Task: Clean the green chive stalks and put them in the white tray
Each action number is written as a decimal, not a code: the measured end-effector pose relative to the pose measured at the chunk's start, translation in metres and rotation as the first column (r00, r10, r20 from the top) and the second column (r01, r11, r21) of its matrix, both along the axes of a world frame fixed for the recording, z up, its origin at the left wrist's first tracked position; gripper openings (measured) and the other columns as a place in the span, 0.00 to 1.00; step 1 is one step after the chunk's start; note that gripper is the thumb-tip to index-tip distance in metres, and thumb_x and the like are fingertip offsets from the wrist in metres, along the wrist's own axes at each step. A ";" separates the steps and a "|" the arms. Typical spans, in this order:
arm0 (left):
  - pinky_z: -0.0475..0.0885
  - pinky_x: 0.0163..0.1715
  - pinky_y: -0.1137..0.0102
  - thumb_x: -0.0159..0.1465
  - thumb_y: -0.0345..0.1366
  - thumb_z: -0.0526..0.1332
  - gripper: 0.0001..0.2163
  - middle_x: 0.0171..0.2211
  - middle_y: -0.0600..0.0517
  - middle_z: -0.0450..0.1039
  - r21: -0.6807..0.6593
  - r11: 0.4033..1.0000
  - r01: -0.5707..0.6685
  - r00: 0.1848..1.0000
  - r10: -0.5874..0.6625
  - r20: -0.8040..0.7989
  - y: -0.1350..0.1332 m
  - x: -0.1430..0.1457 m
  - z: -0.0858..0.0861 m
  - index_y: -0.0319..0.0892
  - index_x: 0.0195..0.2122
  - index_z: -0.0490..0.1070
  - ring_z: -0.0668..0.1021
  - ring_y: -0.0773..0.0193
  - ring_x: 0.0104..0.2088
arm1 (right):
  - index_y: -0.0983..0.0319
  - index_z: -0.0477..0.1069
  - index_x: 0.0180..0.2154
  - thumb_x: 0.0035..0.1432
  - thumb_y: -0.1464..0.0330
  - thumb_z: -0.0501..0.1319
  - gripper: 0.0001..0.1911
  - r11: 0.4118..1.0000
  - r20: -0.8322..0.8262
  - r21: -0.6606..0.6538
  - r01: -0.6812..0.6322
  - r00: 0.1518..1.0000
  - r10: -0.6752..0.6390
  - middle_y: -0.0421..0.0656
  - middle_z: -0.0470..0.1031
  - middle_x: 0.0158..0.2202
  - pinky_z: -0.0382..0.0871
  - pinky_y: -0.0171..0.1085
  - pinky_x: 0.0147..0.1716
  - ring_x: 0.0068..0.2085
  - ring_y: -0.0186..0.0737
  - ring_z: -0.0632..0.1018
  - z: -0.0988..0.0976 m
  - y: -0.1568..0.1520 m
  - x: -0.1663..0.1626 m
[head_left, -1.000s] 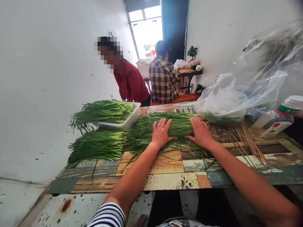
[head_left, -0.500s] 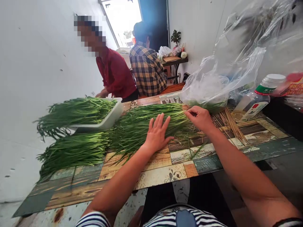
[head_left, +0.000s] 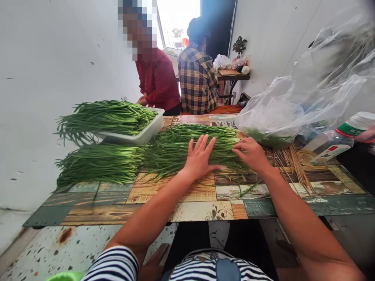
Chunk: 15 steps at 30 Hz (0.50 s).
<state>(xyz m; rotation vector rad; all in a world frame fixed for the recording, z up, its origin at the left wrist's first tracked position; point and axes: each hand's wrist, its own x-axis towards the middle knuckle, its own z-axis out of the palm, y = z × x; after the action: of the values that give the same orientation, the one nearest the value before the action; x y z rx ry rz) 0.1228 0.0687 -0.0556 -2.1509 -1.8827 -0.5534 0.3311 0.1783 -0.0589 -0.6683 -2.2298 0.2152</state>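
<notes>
A pile of long green chive stalks (head_left: 175, 148) lies across the patchwork-patterned table (head_left: 202, 203). My left hand (head_left: 200, 158) rests flat on the pile's near side, fingers spread. My right hand (head_left: 252, 154) lies on the cut ends of the same pile, fingers stretched forward and lightly curved. A second bundle of chives (head_left: 99, 164) lies to the left. A white tray (head_left: 146, 134) heaped with more chives stands behind it.
Bamboo skewers (head_left: 293, 166) lie to the right of my right hand. A clear plastic bag (head_left: 293, 109) and a plastic bottle (head_left: 331, 142) sit at the right. Two people, one in red (head_left: 158, 82) and one in plaid (head_left: 197, 80), are at the table's far end.
My right hand went from flat on the pile to pinching at the stalk ends, then flattened again. My left hand stayed on the pile. The view shifted with my head.
</notes>
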 end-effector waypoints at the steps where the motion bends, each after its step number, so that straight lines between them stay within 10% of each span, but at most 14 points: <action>1: 0.43 0.64 0.51 0.55 0.56 0.63 0.40 0.65 0.39 0.54 0.048 0.998 0.032 0.999 -0.033 0.029 -0.004 0.003 0.004 0.42 0.64 0.54 0.56 0.48 0.65 | 0.59 0.77 0.31 0.58 0.66 0.61 0.07 1.000 -0.034 0.004 -0.009 0.999 0.009 0.44 0.73 0.31 0.67 0.42 0.38 0.37 0.43 0.73 0.002 -0.001 0.000; 7: 0.55 0.60 0.57 0.66 0.40 0.56 0.13 0.48 0.47 0.75 0.368 0.919 0.144 0.972 -0.200 0.120 -0.015 0.010 0.020 0.43 0.50 0.70 0.73 0.58 0.52 | 0.58 0.76 0.32 0.58 0.65 0.62 0.05 0.980 -0.161 -0.062 -0.187 0.971 0.175 0.42 0.76 0.32 0.69 0.38 0.37 0.36 0.39 0.75 0.024 -0.021 0.000; 15: 0.68 0.37 0.69 0.69 0.38 0.51 0.12 0.35 0.49 0.77 0.120 0.966 0.228 0.958 -0.245 0.147 -0.011 0.019 0.005 0.41 0.41 0.73 0.76 0.64 0.35 | 0.59 0.76 0.32 0.59 0.63 0.60 0.09 0.950 -0.146 -0.201 -0.238 0.966 0.211 0.43 0.77 0.31 0.70 0.39 0.36 0.35 0.39 0.75 0.026 -0.022 -0.002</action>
<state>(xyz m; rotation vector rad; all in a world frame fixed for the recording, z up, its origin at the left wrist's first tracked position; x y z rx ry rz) 0.1417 0.0573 -0.0508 -2.3408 -1.6385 -0.8764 0.3290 0.1560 -0.0330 -0.4976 -2.1788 0.6069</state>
